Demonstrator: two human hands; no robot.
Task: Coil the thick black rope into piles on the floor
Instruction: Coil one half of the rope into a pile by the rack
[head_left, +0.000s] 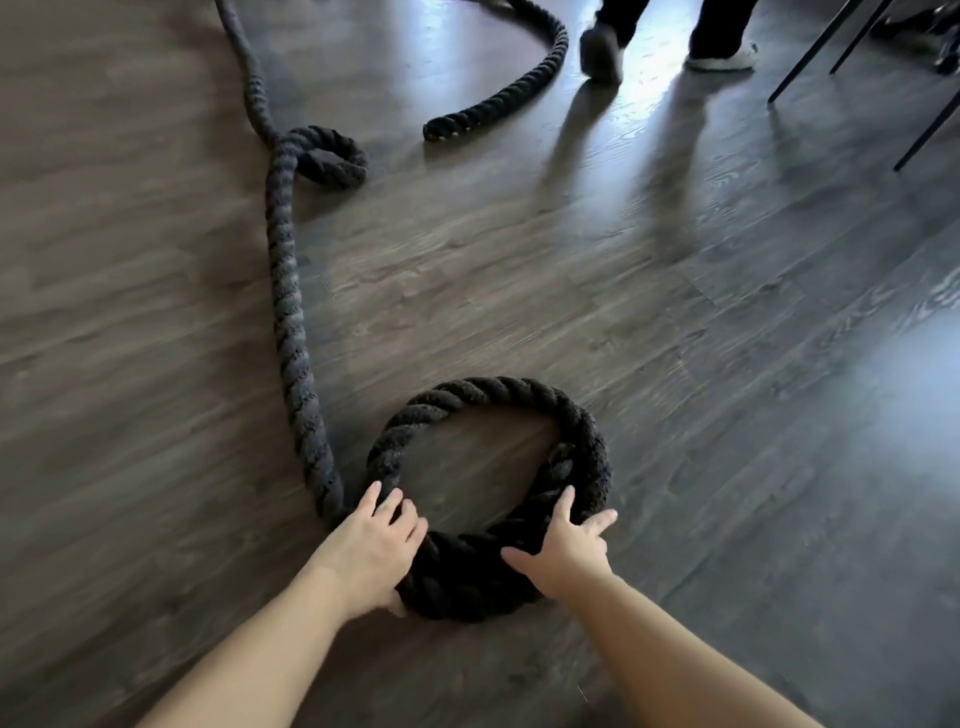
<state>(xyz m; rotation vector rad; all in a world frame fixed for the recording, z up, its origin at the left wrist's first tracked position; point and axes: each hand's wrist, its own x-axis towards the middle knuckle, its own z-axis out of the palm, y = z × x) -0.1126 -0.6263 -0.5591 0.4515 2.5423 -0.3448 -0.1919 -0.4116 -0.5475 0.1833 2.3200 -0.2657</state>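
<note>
At the left, the thick black rope runs from the far edge of the view down across the dark wood-look floor, makes a small tight loop on the way, then continues toward the near centre. There it bends sharply and feeds into a round coil lying flat on the floor, its middle showing bare boards.

The left hand rests on the near-left side of the coil, right where the incoming length meets it. Its fingers curl over the top of the rope and the thumb is tucked below, so it grips the rope.

Further right, the right hand lies on the near-right side of the coil, where two turns sit side by side. Its fingers are spread wide and pressed flat on top of the rope; it pushes on it more than it clasps it.

At the far centre, a free rope end lies on the floor at the tip of a long curve. To the far right, another person's feet in pale shoes stand on the floor, and beyond them thin black chair legs slant down.
</note>
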